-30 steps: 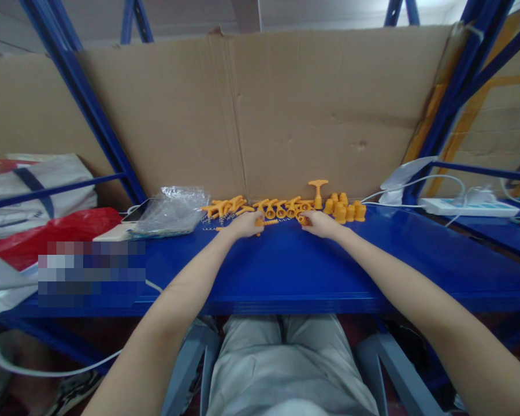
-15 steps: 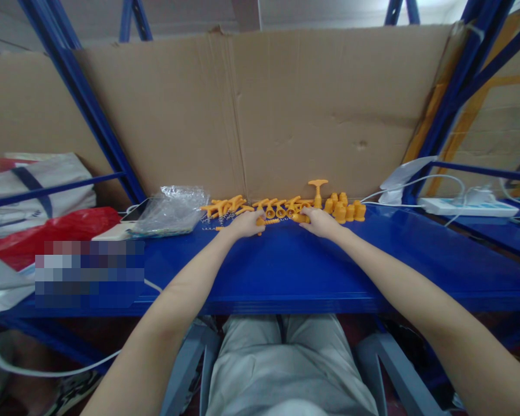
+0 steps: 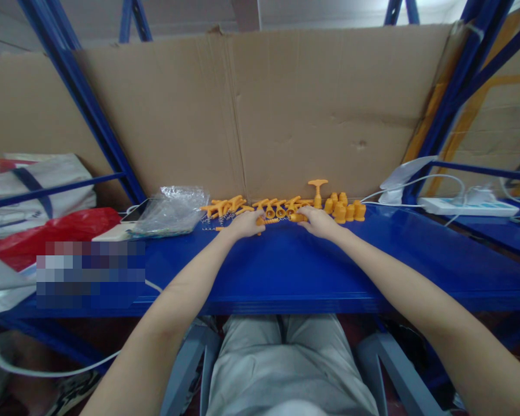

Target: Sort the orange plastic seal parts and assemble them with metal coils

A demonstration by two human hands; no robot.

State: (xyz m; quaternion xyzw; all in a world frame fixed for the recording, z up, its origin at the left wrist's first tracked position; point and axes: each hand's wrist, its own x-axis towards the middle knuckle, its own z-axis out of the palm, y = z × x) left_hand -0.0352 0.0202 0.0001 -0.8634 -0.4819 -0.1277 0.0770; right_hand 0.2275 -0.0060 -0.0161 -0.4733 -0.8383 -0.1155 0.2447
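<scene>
My left hand (image 3: 246, 224) is closed around the handle end of an orange corkscrew handle, whose threaded shaft (image 3: 270, 221) points right. Opposite it, my right hand (image 3: 318, 221) grips an orange bell-shaped sleeve (image 3: 298, 218) between thumb and fingers. A small gap separates shaft and sleeve. Behind my hands lies a row of orange T-handled corkscrews with sleeves (image 3: 281, 212). Past my left hand are piled orange handles (image 3: 225, 206) and loose metal spirals (image 3: 205, 218). One T-shaped corkscrew (image 3: 318, 193) stands upright behind my right hand, beside several orange sleeves (image 3: 349, 212).
A tall cardboard sheet (image 3: 329, 104) backs the blue table (image 3: 286, 271). Clear plastic bags (image 3: 171, 211) and a red bag (image 3: 60, 231) lie to the left. A white power strip (image 3: 468, 207) with cables sits at the right. Blue metal posts (image 3: 99, 121) frame the shelf.
My right hand has shifted slightly left with the sleeve, bringing it nearer to the threaded shaft. My left hand stays almost in place.
</scene>
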